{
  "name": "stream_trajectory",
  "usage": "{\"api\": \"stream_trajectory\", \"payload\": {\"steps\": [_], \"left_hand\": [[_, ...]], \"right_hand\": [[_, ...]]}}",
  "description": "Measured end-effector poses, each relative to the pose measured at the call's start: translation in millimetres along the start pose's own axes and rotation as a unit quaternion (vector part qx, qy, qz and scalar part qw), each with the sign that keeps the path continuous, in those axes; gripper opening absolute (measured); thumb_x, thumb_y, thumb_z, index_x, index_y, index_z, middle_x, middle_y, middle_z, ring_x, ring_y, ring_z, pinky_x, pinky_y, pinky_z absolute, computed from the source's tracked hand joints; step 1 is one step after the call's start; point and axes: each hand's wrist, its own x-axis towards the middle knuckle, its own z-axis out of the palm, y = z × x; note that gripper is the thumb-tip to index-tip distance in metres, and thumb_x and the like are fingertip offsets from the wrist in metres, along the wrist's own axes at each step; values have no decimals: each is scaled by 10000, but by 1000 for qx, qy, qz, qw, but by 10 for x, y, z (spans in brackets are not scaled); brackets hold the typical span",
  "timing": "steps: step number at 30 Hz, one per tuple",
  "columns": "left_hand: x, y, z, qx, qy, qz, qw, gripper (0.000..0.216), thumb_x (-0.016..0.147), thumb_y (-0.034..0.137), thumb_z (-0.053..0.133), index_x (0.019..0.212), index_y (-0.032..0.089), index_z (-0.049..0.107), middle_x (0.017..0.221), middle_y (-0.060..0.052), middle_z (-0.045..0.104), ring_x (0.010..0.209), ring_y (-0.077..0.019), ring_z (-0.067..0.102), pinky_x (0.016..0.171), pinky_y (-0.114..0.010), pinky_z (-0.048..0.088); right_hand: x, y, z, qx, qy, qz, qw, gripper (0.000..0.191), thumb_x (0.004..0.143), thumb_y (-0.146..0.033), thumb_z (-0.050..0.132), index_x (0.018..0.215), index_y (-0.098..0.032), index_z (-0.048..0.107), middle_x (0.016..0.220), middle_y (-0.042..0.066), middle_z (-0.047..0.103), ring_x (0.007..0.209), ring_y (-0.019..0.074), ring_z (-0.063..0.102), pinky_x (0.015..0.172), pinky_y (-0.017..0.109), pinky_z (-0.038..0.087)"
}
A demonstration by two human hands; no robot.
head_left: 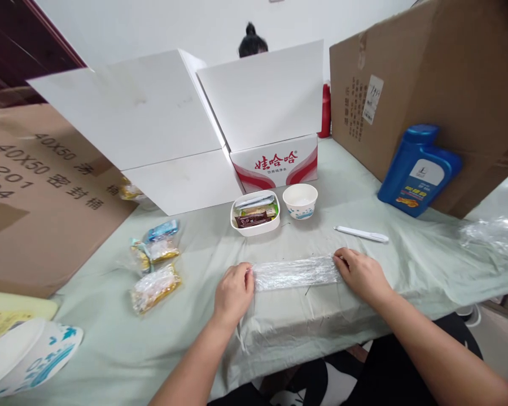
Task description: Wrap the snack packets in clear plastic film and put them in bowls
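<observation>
A folded strip of clear plastic film (295, 272) lies flat on the pale green table cover (203, 316), near its front edge. My left hand (233, 291) pinches the strip's left end with curled fingers. My right hand (362, 274) grips the right end the same way. Both hands rest on the table, holding the strip stretched between them. Just beyond the strip stand a white oval dish (255, 212) filled with wrapped snack bars and an empty white paper bowl (300, 201).
A white pen-like tool (361, 234) lies right of the bowl. Several wrapped snack packets (154, 267) lie at the left. An open white carton (220, 129), big brown boxes (427, 73), a blue jug (419, 169) and crumpled plastic (495, 231) ring the table. A person's head shows behind the carton.
</observation>
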Motion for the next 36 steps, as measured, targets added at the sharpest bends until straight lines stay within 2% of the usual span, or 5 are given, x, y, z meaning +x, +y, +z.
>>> {"api": "stream_trajectory", "payload": {"steps": [10, 16, 20, 23, 36], "left_hand": [[-7, 51, -163, 16, 145, 69, 987, 239, 912, 238, 494, 1084, 133, 620, 1044, -145, 639, 1041, -282, 593, 908, -422, 483], [-200, 347, -76, 4, -136, 304, 943, 678, 950, 557, 407, 1516, 205, 281, 1542, -123, 365, 1452, -317, 250, 1157, -525, 239], [-250, 384, 9, 24, -193, 286, 938, 776, 921, 613, 426, 1544, 215, 190, 1590, -118, 265, 1478, -307, 186, 1177, -535, 184], [-216, 265, -7, 19, -201, 276, 940, 720, 931, 578, 443, 1534, 248, 232, 1584, -109, 283, 1475, -291, 205, 1178, -526, 192], [-186, 298, -271, -34, -122, 182, 975, 332, 957, 347, 456, 1183, 181, 634, 1115, -112, 656, 1042, -242, 583, 921, -375, 474]], "right_hand": [[-41, -98, 5, -93, 60, -27, 993, 225, 950, -328, 506, 1015, -171, 654, 936, 92, 692, 826, 240, 650, 666, 323, 450], [-145, -320, 25, -87, 159, -144, 973, 455, 939, -430, 514, 1279, -137, 584, 1389, 178, 525, 1345, 375, 372, 1071, 556, 290], [-168, -440, 144, -38, -15, -343, 938, 838, 860, -724, 430, 1463, -142, 406, 1510, 156, 409, 1450, 333, 219, 1159, 568, 139], [-100, -275, 131, -38, -102, -271, 956, 943, 816, -799, 389, 1492, -142, 363, 1511, 174, 401, 1436, 339, 270, 1153, 583, 153], [-136, 117, -210, -3, -94, -220, 971, 927, 698, -678, 695, 1436, -180, 436, 1452, 180, 460, 1302, 369, 408, 1044, 544, 360]]}}
